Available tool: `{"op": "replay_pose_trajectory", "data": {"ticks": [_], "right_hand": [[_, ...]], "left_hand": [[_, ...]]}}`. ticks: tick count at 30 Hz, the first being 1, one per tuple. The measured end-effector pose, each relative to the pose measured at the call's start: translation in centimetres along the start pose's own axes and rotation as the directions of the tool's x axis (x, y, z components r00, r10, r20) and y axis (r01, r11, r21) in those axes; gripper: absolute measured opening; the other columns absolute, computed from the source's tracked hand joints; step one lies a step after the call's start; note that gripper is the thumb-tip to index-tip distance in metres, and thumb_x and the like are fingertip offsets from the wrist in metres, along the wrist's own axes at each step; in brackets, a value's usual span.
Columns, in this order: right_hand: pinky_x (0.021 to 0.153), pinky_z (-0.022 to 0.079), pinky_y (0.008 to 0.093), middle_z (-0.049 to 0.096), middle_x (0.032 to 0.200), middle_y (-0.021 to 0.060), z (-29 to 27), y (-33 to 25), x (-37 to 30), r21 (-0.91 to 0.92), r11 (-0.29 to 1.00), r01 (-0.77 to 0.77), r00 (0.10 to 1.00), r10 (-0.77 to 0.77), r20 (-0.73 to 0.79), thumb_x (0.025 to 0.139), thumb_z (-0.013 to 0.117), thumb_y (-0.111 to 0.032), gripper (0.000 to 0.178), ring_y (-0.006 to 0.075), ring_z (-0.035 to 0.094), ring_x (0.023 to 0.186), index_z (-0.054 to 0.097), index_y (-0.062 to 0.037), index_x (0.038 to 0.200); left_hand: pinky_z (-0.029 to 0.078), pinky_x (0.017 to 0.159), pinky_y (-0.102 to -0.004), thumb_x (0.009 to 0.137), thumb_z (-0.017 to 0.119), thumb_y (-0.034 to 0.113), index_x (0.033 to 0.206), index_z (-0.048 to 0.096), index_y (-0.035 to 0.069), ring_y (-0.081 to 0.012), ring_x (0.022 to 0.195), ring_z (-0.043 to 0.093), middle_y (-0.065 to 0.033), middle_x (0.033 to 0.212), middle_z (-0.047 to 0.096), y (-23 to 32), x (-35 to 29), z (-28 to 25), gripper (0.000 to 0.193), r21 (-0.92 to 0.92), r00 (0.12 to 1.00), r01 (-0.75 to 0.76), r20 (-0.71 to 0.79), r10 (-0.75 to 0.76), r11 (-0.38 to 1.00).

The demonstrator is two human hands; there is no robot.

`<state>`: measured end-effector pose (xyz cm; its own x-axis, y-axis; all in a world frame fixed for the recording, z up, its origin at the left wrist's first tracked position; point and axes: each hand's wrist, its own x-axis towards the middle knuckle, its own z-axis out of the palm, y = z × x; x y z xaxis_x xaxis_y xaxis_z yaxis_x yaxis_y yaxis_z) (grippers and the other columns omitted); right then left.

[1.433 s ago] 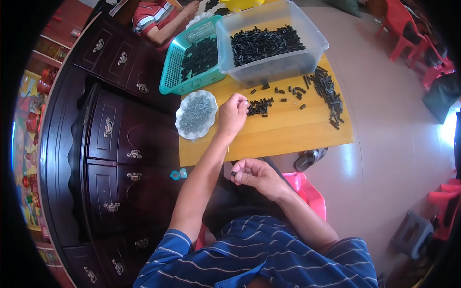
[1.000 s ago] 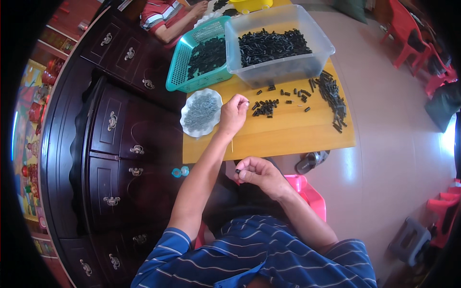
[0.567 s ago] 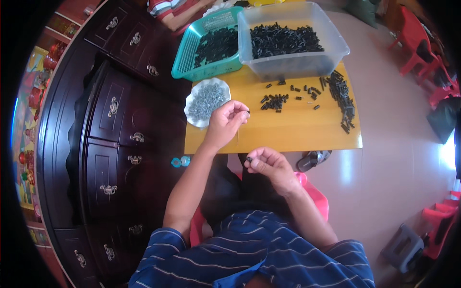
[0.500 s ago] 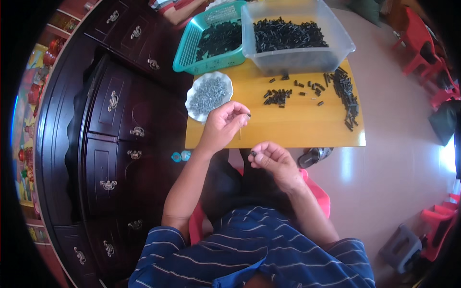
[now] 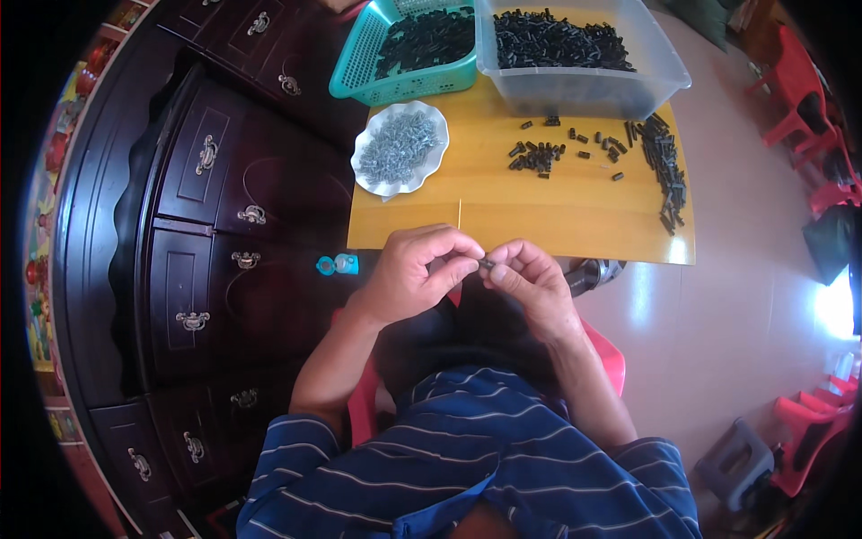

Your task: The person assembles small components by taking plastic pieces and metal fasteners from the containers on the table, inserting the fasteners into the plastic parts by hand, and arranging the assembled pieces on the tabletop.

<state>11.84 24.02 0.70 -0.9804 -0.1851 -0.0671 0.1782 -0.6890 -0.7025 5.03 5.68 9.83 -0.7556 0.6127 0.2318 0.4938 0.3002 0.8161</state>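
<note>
Before my chest, just off the table's near edge, my two hands meet fingertip to fingertip. My left hand (image 5: 417, 274) is closed in a pinch, and so is my right hand (image 5: 537, 287). Pinched between them is a small black cylindrical piece (image 5: 486, 264); whether it is one piece or two joined cannot be made out. A pile of short black cylindrical pieces (image 5: 539, 159) lies on the yellow table (image 5: 539, 216) beyond my right hand. Past my left hand stands a white scalloped dish (image 5: 368, 187) full of small clear or silvery parts (image 5: 400, 146).
At the back, a green basket (image 5: 409, 92) and a clear plastic tub (image 5: 588, 90) hold many black parts. Longer black pieces (image 5: 666, 171) line the table's right side. A dark wooden cabinet (image 5: 193, 269) rises on the left; red chairs (image 5: 799, 99) and a grey stool (image 5: 736, 463) stand right.
My left hand has drawn back from near the dish, toward me. Both hands, apart before with a small dark piece in each, now touch at the fingertips. The view has shifted slightly.
</note>
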Motion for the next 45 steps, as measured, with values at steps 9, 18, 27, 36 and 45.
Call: {"op": "replay_pose_trajectory", "data": {"ticks": [9,18,27,36,45], "right_hand": [[0.082,0.052,0.0229,0.07,0.096,0.0006,0.5,0.3,-0.4,-0.222,0.965,0.14,0.985,-0.158,-0.063,0.095,0.072,-0.002,0.011,0.0077,0.065,0.087,0.067,-0.0015,0.105],[0.081,0.053,0.0246,0.073,0.094,0.0017,0.6,0.2,-0.3,-0.687,0.573,0.447,0.867,-0.467,0.175,0.093,0.074,0.0,0.009,0.0084,0.066,0.087,0.069,-0.0006,0.1],[0.081,0.054,0.0229,0.073,0.095,0.0051,0.7,1.5,-0.4,-0.096,0.995,0.027,0.993,-0.016,0.113,0.094,0.07,0.004,0.01,0.0095,0.068,0.087,0.068,-0.0004,0.103],[0.089,0.057,0.0312,0.072,0.1,0.0084,2.0,3.0,-0.6,0.099,0.994,0.044,0.992,-0.055,0.116,0.096,0.069,-0.002,0.011,0.0157,0.07,0.091,0.064,-0.0022,0.106],[0.09,0.057,0.0313,0.072,0.101,0.0087,2.0,3.8,-1.1,0.098,0.995,0.038,0.988,-0.052,0.148,0.097,0.067,-0.001,0.014,0.0162,0.07,0.094,0.062,-0.0019,0.111]], "left_hand": [[0.051,0.061,-0.0307,0.085,0.074,-0.003,0.093,0.071,0.003,-0.021,0.067,0.069,-0.0097,0.077,0.07,0.7,-0.3,-0.1,0.011,0.14,0.999,-0.035,0.033,0.03,0.99],[0.052,0.061,-0.0328,0.083,0.074,-0.002,0.089,0.07,0.002,-0.0255,0.068,0.068,-0.0106,0.076,0.069,0.9,-1.3,-0.3,0.008,0.143,1.0,0.015,0.024,-0.018,0.99],[0.052,0.068,-0.0392,0.086,0.07,0.003,0.086,0.065,0.004,-0.0293,0.074,0.066,-0.0092,0.081,0.065,0.5,-3.0,-1.3,0.005,0.288,0.931,-0.363,0.158,0.33,0.886],[0.053,0.062,-0.0331,0.085,0.074,-0.002,0.11,0.07,0.003,-0.0236,0.073,0.07,-0.0094,0.088,0.071,0.9,-5.1,-0.6,0.026,0.182,0.958,-0.209,-0.158,0.239,0.961],[0.053,0.065,-0.0314,0.085,0.072,-0.003,0.095,0.074,0.001,-0.022,0.073,0.07,-0.0091,0.084,0.072,0.5,-6.2,-0.1,0.01,0.086,0.965,-0.168,-0.19,0.181,0.982]]}}
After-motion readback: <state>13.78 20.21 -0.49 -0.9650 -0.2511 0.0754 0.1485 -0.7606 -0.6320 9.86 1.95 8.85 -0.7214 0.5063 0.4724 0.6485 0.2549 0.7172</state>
